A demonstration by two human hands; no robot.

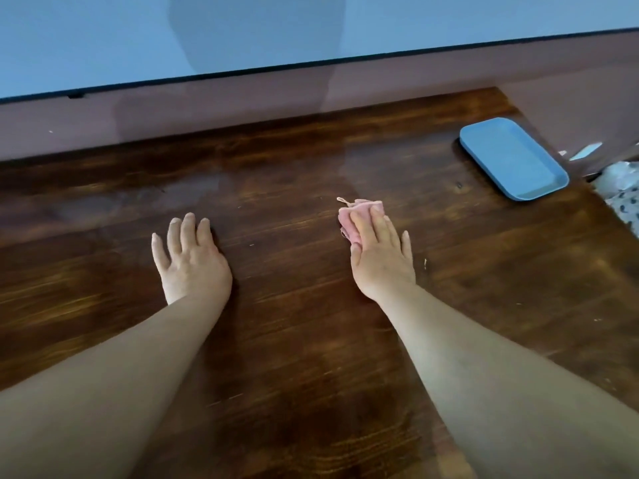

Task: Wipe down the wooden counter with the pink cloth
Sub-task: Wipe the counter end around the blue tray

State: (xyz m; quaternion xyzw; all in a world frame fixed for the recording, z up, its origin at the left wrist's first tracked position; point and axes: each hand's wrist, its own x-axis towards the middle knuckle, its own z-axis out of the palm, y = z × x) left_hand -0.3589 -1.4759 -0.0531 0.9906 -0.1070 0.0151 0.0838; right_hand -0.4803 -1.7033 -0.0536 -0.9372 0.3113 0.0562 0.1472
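The dark wooden counter fills most of the view. A small folded pink cloth lies on it right of centre, with a loop sticking out at its far left corner. My right hand presses flat on the cloth with straight fingers, covering its near part. My left hand rests flat on the bare wood to the left, fingers spread, holding nothing.
A blue rectangular tray sits at the counter's far right corner. A mauve backsplash and blue wall run along the back. The counter's right edge drops off beside patterned fabric. A few crumbs lie right of my right hand.
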